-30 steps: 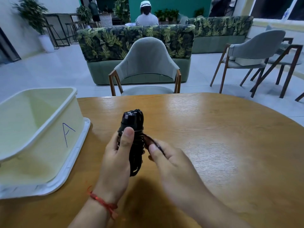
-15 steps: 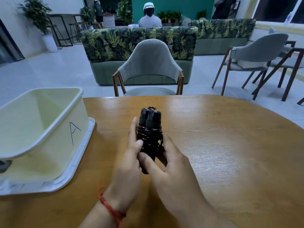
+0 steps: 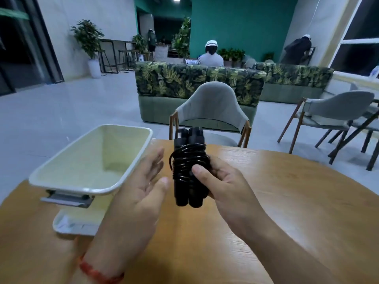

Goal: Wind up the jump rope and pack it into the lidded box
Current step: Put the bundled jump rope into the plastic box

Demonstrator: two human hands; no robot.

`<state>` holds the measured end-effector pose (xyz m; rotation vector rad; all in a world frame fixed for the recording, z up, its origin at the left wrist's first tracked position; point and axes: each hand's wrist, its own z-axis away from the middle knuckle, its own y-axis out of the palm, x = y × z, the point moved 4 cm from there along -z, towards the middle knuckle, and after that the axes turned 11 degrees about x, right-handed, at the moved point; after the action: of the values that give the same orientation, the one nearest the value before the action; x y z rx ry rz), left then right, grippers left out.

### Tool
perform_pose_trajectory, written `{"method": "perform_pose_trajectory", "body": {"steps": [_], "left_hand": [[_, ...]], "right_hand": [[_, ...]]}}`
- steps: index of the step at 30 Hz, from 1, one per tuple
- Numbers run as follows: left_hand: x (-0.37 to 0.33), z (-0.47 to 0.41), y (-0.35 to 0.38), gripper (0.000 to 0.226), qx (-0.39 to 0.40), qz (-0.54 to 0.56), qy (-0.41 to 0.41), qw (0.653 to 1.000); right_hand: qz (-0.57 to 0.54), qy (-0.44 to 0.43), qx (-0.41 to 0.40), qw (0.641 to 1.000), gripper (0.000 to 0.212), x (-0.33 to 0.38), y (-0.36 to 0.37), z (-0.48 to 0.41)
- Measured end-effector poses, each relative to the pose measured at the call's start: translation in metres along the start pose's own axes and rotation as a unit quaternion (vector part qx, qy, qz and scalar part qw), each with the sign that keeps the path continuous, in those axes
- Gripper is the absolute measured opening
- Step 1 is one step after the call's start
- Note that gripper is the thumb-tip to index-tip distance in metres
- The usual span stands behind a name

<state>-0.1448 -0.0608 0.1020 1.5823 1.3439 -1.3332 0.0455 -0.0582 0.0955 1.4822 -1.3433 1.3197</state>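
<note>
The black jump rope [image 3: 189, 167] is a tight bundle: two handles side by side with the cord wound around them. My right hand [image 3: 223, 181] grips it upright above the round wooden table [image 3: 287, 201], thumb across the cord. Just left of the bundle, my left hand [image 3: 143, 185] is off it, palm open and fingers spread, a red string at the wrist. The pale cream box [image 3: 90, 160] stands open and empty to the left. It rests on its white lid [image 3: 75, 224], with a grey latch on its near end.
A grey chair [image 3: 211, 111] stands at the table's far edge, a leaf-patterned sofa [image 3: 199, 80] behind it. More chairs [image 3: 336, 113] stand at the right. A seated person in a white cap [image 3: 211, 56] faces away, far back.
My left hand has let go of the bundle and opened. My right hand now holds the jump rope alone. The head camera has tilted up, so more of the room shows.
</note>
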Motion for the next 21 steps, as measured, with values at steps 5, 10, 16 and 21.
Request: {"method": "perform_pose_trajectory", "body": {"steps": [5, 10, 16, 21], "left_hand": [[-0.01, 0.02, -0.107, 0.029, -0.244, -0.123, 0.023, 0.962], [0.021, 0.019, -0.155, 0.029, -0.328, -0.209, -0.031, 0.921], [0.043, 0.013, -0.175, 0.04, -0.343, -0.161, -0.075, 0.922], [0.049, 0.01, -0.174, 0.043, -0.344, -0.093, -0.116, 0.927]], "right_hand": [[0.035, -0.029, 0.107, 0.993, 0.025, 0.046, 0.047, -0.09], [0.185, 0.054, 0.169, 0.967, 0.039, 0.046, 0.103, -0.181], [0.385, 0.122, 0.244, 0.882, 0.034, 0.013, 0.14, -0.231], [0.389, 0.169, 0.34, 0.839, 0.024, -0.015, 0.161, -0.242]]}}
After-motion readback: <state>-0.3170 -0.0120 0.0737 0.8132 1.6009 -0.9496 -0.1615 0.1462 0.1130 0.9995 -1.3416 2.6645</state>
